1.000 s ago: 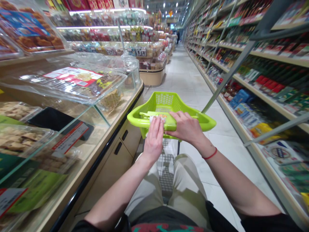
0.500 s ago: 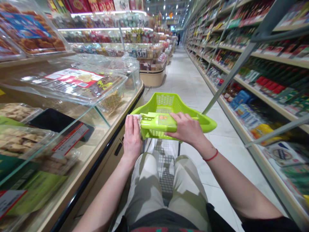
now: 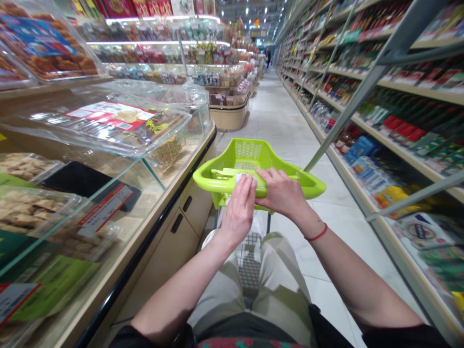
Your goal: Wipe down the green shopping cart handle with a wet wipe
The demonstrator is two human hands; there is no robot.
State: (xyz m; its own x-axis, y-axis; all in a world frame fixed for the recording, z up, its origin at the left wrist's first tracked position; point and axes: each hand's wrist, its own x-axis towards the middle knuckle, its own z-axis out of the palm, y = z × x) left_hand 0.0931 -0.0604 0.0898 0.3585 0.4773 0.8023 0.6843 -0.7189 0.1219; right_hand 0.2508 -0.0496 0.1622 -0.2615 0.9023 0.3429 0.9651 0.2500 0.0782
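Supermarket aisle, tiled floor, head view. Nearest: left hand (image 3: 239,205) pressed flat over a white cloth (image 3: 242,177) on the near handle bar of the green cart basket (image 3: 250,154) — fingers curled down on the wad, closed on it. Right hand (image 3: 281,193) just beside, touching the left, wrapped over the same bar. Glass display counter (image 3: 174,159) close on the left, packed shelves (image 3: 380,121) on the right, further aisle beyond. Risk, as judged: cart on wheels — sideways wiping pressure could nudge the basket into the counter edge; a loosened grip could drop the cloth through the frame.
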